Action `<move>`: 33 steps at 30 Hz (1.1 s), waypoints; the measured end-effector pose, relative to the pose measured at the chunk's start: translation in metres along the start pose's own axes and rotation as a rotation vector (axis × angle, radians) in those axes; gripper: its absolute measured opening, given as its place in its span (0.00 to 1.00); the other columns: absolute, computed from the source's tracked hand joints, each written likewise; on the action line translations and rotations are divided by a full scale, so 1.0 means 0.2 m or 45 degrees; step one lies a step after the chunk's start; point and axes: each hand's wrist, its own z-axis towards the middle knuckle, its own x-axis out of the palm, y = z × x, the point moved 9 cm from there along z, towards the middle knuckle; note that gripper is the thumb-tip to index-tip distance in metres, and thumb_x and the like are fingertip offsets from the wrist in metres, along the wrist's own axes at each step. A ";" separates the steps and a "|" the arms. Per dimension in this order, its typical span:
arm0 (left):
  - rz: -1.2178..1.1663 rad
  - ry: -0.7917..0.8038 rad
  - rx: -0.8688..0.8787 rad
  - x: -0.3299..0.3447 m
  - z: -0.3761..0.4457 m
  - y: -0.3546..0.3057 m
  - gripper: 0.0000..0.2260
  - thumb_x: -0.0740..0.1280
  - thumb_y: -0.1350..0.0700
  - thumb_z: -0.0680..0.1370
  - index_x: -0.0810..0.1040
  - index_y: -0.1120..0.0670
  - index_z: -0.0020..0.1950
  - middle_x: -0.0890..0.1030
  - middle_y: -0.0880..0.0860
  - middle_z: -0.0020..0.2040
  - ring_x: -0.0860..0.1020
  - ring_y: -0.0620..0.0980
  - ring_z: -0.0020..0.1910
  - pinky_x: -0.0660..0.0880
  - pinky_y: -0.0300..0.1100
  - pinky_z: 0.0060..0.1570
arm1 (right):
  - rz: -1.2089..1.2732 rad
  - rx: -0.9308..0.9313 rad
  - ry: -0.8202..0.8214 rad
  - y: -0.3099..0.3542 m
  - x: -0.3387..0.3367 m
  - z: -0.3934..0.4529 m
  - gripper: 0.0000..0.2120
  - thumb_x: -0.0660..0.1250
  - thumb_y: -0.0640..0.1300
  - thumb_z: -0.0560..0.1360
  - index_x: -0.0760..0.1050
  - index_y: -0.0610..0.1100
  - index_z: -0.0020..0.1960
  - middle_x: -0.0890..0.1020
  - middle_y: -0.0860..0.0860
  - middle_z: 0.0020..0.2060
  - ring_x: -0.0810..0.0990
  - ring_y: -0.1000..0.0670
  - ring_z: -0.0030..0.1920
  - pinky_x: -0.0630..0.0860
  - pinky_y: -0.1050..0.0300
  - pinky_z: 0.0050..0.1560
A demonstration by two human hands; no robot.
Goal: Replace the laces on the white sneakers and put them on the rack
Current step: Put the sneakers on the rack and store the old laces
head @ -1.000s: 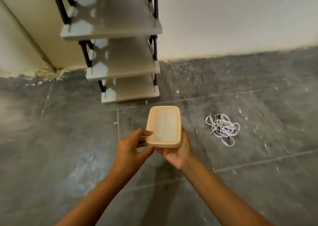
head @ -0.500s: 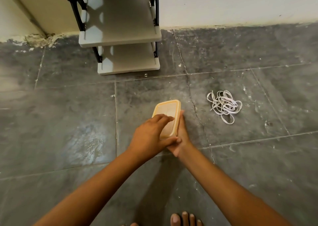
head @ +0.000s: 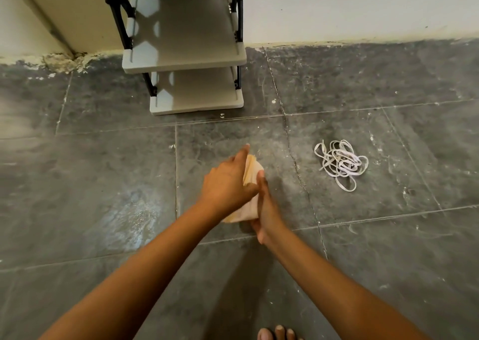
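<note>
At centre frame I see two hands on one cream container point(head: 251, 170), which is blurred: my left hand point(head: 228, 181) lies over its top, my right hand point(head: 267, 205) grips it from the right. One tangled bundle of white laces point(head: 340, 165) lies right of centre on the floor. One rack point(head: 186, 52) stands at upper centre, three shelves visible.

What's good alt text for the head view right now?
Seen from above, a person's left hand and right hand together hold a blurred cream plastic container low over a dark grey tiled floor. A tangle of white shoelaces lies on the floor to the right; a white shoe rack stands against the wall.
</note>
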 end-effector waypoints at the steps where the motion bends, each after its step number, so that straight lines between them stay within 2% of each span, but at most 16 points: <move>1: 0.014 0.045 -0.008 0.00 0.03 0.01 0.32 0.64 0.49 0.76 0.53 0.49 0.77 0.74 0.56 0.64 0.75 0.56 0.59 0.74 0.50 0.55 | -0.041 -0.014 -0.024 0.00 -0.01 -0.01 0.24 0.54 0.64 0.76 0.77 0.50 0.57 0.84 0.49 0.47 0.83 0.52 0.44 0.77 0.58 0.40; 3: 0.074 0.070 0.009 0.01 0.06 0.00 0.28 0.63 0.49 0.77 0.59 0.50 0.75 0.77 0.56 0.59 0.76 0.56 0.55 0.75 0.50 0.53 | -0.100 -0.048 -0.075 0.00 -0.04 -0.01 0.22 0.55 0.65 0.76 0.78 0.50 0.54 0.84 0.50 0.46 0.82 0.53 0.44 0.77 0.58 0.39; 5: 0.079 -0.017 0.023 0.00 0.09 0.01 0.23 0.63 0.52 0.77 0.66 0.51 0.71 0.80 0.57 0.56 0.77 0.58 0.54 0.74 0.49 0.51 | -0.150 -0.062 -0.117 0.01 -0.05 -0.01 0.21 0.56 0.64 0.76 0.78 0.50 0.51 0.84 0.49 0.46 0.82 0.51 0.45 0.78 0.57 0.41; 8: -0.060 -0.083 -0.019 0.00 0.10 0.07 0.19 0.64 0.56 0.75 0.73 0.52 0.66 0.81 0.57 0.53 0.78 0.57 0.52 0.75 0.48 0.51 | -0.187 -0.060 -0.144 0.00 -0.05 -0.01 0.22 0.59 0.63 0.75 0.77 0.47 0.55 0.83 0.47 0.49 0.82 0.48 0.48 0.79 0.53 0.47; 12: -0.115 -0.149 -0.031 -0.03 0.11 0.09 0.17 0.65 0.57 0.74 0.76 0.52 0.64 0.83 0.56 0.50 0.79 0.56 0.51 0.76 0.49 0.50 | -0.190 -0.044 -0.135 0.00 -0.05 0.00 0.18 0.59 0.62 0.75 0.77 0.49 0.52 0.83 0.47 0.50 0.82 0.48 0.49 0.79 0.51 0.51; 17: -0.197 -0.214 0.018 -0.03 0.08 0.09 0.16 0.65 0.59 0.75 0.77 0.54 0.63 0.83 0.56 0.48 0.80 0.54 0.47 0.75 0.44 0.47 | -0.230 -0.022 -0.121 -0.02 -0.06 0.01 0.16 0.60 0.63 0.75 0.76 0.51 0.48 0.83 0.47 0.49 0.82 0.47 0.49 0.78 0.46 0.55; 19: -0.256 -0.202 -0.001 -0.03 0.07 0.12 0.15 0.64 0.61 0.76 0.77 0.55 0.62 0.83 0.57 0.44 0.81 0.54 0.42 0.77 0.45 0.44 | -0.207 -0.020 -0.115 -0.03 -0.08 0.01 0.18 0.58 0.63 0.75 0.77 0.50 0.51 0.83 0.47 0.49 0.82 0.48 0.49 0.79 0.47 0.53; 21: -0.562 -0.219 -0.154 -0.06 0.09 0.26 0.14 0.62 0.64 0.77 0.76 0.58 0.61 0.82 0.58 0.40 0.81 0.54 0.37 0.79 0.46 0.40 | 0.005 0.025 -0.058 -0.04 -0.12 0.03 0.25 0.53 0.63 0.77 0.75 0.47 0.59 0.83 0.49 0.48 0.82 0.49 0.47 0.80 0.51 0.47; 23: -0.794 -0.210 -0.279 -0.08 0.11 0.40 0.14 0.60 0.66 0.78 0.75 0.58 0.62 0.81 0.57 0.42 0.81 0.51 0.37 0.80 0.40 0.38 | 0.144 0.082 0.020 -0.05 -0.14 0.02 0.26 0.49 0.65 0.77 0.74 0.48 0.60 0.85 0.50 0.43 0.83 0.51 0.42 0.80 0.55 0.40; 24: -0.770 -0.176 -0.279 -0.07 0.13 0.44 0.13 0.59 0.67 0.78 0.74 0.58 0.62 0.81 0.57 0.43 0.81 0.50 0.38 0.80 0.37 0.38 | 0.159 0.103 0.044 -0.05 -0.15 0.03 0.26 0.49 0.65 0.76 0.74 0.49 0.58 0.85 0.51 0.41 0.84 0.51 0.41 0.80 0.56 0.38; 27: -0.725 -0.211 -0.362 0.01 0.12 0.54 0.14 0.59 0.67 0.78 0.74 0.56 0.61 0.81 0.57 0.45 0.82 0.51 0.40 0.81 0.40 0.40 | 0.206 0.131 0.074 -0.06 -0.13 0.04 0.26 0.50 0.67 0.75 0.75 0.50 0.56 0.85 0.51 0.40 0.84 0.50 0.40 0.80 0.56 0.37; 31: -0.900 -0.277 -0.549 0.16 0.10 0.70 0.14 0.62 0.64 0.79 0.75 0.54 0.62 0.80 0.59 0.52 0.80 0.52 0.45 0.79 0.42 0.44 | 0.296 0.185 0.083 -0.08 -0.14 0.03 0.27 0.49 0.68 0.75 0.76 0.50 0.54 0.85 0.50 0.39 0.84 0.50 0.38 0.80 0.55 0.37; 33: -0.750 -0.268 -0.567 0.16 0.10 0.73 0.15 0.64 0.63 0.78 0.75 0.55 0.63 0.78 0.58 0.57 0.78 0.51 0.50 0.77 0.43 0.48 | 0.318 0.179 0.079 -0.07 -0.18 0.03 0.27 0.48 0.68 0.75 0.76 0.50 0.52 0.85 0.51 0.38 0.84 0.51 0.37 0.79 0.54 0.39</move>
